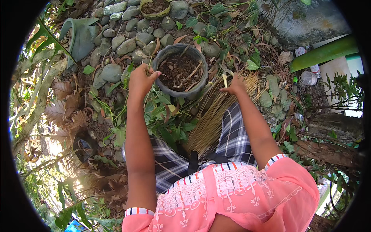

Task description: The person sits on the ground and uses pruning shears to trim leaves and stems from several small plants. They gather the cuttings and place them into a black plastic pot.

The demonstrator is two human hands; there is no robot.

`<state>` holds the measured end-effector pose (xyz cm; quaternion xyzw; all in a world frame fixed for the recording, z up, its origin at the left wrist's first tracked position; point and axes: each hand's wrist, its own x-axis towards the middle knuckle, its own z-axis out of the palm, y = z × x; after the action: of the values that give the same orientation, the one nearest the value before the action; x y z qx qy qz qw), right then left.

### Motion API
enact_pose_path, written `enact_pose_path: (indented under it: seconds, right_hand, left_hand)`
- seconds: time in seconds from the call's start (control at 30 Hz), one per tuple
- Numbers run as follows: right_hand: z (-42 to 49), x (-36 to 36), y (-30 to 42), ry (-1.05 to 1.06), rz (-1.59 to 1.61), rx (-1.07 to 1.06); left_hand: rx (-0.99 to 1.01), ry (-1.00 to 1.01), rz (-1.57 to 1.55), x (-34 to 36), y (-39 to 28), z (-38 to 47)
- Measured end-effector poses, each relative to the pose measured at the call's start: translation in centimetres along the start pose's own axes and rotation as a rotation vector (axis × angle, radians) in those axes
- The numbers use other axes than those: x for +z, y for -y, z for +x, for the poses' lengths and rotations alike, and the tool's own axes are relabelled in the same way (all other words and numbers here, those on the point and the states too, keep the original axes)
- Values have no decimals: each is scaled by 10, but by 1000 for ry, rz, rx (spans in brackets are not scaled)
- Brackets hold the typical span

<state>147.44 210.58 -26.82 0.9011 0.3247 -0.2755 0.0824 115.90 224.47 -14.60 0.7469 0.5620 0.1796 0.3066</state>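
Note:
A round dark plastic pot [189,93] with soil and dry leaves in it stands on stony ground before me. At its left rim, my left hand [142,79] pinches a thin plant stem [150,62] between thumb and fingers. My right hand [237,84] is right of the pot, over a bundle of thin straw-like sticks [207,124], with thumb and fingers spread around a pale stub [225,79]; whether it grips the stub is hard to tell. Green leafy vines [171,111] lie below the pot, between my knees.
River stones [127,46] cover the ground behind the pot. A smaller mossy pot [155,13] stands at the top, and a broken grey-green pot [79,37] lies upper left. At right are a green stalk [324,53], a clear plastic container [308,78] and a log [324,153].

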Motion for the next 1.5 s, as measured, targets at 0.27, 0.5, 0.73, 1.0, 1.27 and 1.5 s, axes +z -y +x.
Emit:
enact_pose_path:
  seconds: [0.27, 0.5, 0.73, 1.0, 1.27, 1.5]
  right_hand:
    - [-35, -48, -42, 255, 983, -409]
    - [-130, -62, -9, 1268, 1667, -906]
    - [-147, -30, 76, 1499, 1588, -410]
    - [-129, -31, 117, 1476, 1605, -281]
    - [-118, -30, 135, 1399, 1680, -187]
    - [-140, -21, 124, 1112, 1638, -287]
  left_hand:
    - [44, -130, 10, -2, 2, 5]
    - [85, -135, 11, -2, -3, 6]
    - [81, -117, -5, -3, -4, 4]
    - [140, -121, -25, -2, -4, 2]
    - [100, -67, -2, -3, -10, 0]
    - [68, -45, -106, -15, -7, 2]
